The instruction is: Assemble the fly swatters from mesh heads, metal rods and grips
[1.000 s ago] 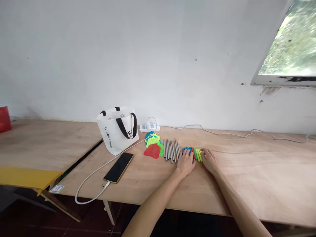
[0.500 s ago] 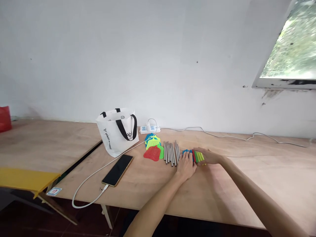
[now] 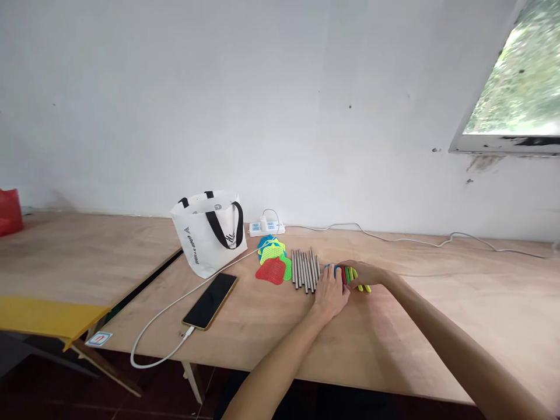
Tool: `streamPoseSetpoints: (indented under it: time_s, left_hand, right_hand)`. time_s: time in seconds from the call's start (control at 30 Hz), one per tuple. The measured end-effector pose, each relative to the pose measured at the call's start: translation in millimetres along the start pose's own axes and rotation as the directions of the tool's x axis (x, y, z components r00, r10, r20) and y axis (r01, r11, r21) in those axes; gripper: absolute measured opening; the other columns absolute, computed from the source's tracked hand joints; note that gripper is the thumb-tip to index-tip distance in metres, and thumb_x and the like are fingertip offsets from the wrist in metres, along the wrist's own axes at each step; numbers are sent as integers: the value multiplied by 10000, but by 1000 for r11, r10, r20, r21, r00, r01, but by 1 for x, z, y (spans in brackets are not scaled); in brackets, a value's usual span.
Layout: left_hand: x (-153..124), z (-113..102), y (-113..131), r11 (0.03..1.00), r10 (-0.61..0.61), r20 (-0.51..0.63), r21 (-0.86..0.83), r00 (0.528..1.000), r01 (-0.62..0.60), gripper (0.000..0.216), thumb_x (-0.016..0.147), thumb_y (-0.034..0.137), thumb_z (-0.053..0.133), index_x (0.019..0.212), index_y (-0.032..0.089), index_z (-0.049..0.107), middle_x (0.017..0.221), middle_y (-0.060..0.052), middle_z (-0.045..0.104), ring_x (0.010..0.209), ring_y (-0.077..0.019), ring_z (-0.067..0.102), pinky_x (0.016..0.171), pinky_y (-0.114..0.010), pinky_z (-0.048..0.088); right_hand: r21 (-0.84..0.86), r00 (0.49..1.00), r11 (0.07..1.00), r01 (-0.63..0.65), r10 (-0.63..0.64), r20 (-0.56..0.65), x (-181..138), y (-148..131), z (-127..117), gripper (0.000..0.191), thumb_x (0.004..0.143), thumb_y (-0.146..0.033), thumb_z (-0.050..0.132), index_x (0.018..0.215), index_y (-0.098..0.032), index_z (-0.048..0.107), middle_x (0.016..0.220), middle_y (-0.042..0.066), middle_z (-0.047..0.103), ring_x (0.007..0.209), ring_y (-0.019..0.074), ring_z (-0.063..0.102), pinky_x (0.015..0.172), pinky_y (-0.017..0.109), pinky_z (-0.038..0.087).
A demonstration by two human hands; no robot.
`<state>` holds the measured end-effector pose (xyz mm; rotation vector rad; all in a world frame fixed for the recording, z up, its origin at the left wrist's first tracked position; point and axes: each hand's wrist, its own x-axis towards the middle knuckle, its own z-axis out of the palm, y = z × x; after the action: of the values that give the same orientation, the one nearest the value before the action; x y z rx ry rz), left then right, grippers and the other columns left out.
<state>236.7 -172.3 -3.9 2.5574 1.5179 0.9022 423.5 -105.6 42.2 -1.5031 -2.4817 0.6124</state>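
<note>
A row of short coloured handles point(image 3: 350, 274), blue, red, green and yellow, lies on the wooden table point(image 3: 420, 315). My left hand point(image 3: 330, 290) rests flat on the blue end of the row, fingers stretched out. My right hand point(image 3: 364, 273) curls over the green and yellow ones from the right, fingers closed around them. To the left lie several grey metal rods point(image 3: 305, 269) side by side, then a pile of mesh swatter heads point(image 3: 273, 260) in red, green, yellow and blue.
A white tote bag point(image 3: 209, 230) with black straps stands at the back left. A phone point(image 3: 210, 300) on a white cable point(image 3: 161, 326) lies near the front edge. A power strip point(image 3: 266, 227) sits by the wall. A yellow board point(image 3: 44, 315) and second table stand left.
My right hand has swung round from beside the coloured handles to lie across them and has closed over the green and yellow ones. The left hand has stayed on the blue end.
</note>
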Motion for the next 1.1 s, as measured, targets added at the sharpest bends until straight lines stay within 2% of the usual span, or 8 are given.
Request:
streamPoseSetpoints:
  time_s: [0.17, 0.33, 0.47, 0.63, 0.9, 1.1]
  left_hand:
    - [0, -2, 1, 1000, 4, -1, -5, 1000, -4, 439, 907, 284, 547, 1313, 144, 456, 1389, -166, 506, 1287, -313, 486, 1085, -431, 435]
    - [0, 1, 0, 1000, 5, -6, -10, 1000, -5, 470, 911, 287, 538, 1349, 146, 443, 1427, -172, 487, 1325, -321, 459, 1095, -451, 424]
    - [0, 3, -1, 1000, 4, 0, 5, 1000, -4, 361, 908, 268, 538, 1242, 132, 522, 1371, -180, 524, 1298, -326, 478, 1074, -454, 442]
    - [1, 2, -1, 1000, 14, 9, 16, 1000, -14, 254, 913, 263, 542, 1134, 138, 563, 1256, -170, 573, 1236, -316, 519, 1056, -450, 455]
    - [1, 6, -3, 1000, 21, -2, 22, 1000, -21, 237, 925, 278, 530, 1135, 172, 558, 1235, -147, 583, 1218, -312, 526, 1055, -473, 449]
    - [1, 6, -3, 999, 32, -4, 20, 999, -32, 282, 924, 270, 532, 1173, 137, 544, 1252, -168, 578, 1245, -315, 513, 1064, -449, 445]
  right_hand:
    - [2, 1000, 1000, 0, 0, -31, 2, 0, 2, 755, 583, -292, 778, 1324, -270, 633, 1332, 70, 653, 1258, 330, 585, 1068, 441, 474]
    - [7, 997, 1000, 2, -2, -74, -1, 8, -10, 776, 675, -386, 740, 1413, -248, 543, 1451, 95, 561, 1341, 318, 514, 1097, 433, 438]
    - [2, 998, 1000, -7, 7, -67, -5, 14, -14, 814, 672, -445, 758, 1425, -236, 529, 1484, 108, 535, 1361, 325, 495, 1102, 437, 430]
    - [-13, 999, 1000, -17, 17, -42, -5, 10, -6, 853, 611, -446, 797, 1407, -252, 558, 1448, 94, 578, 1338, 336, 522, 1100, 435, 435]
    - [-85, 1000, 996, -27, 26, -7, -1, 1, -8, 833, 570, -393, 813, 1369, -299, 595, 1353, 78, 637, 1274, 346, 567, 1063, 448, 448]
    - [-165, 1000, 986, -30, 31, 4, 3, -7, -8, 822, 533, -390, 828, 1324, -313, 619, 1239, 73, 672, 1239, 338, 573, 1024, 434, 458]
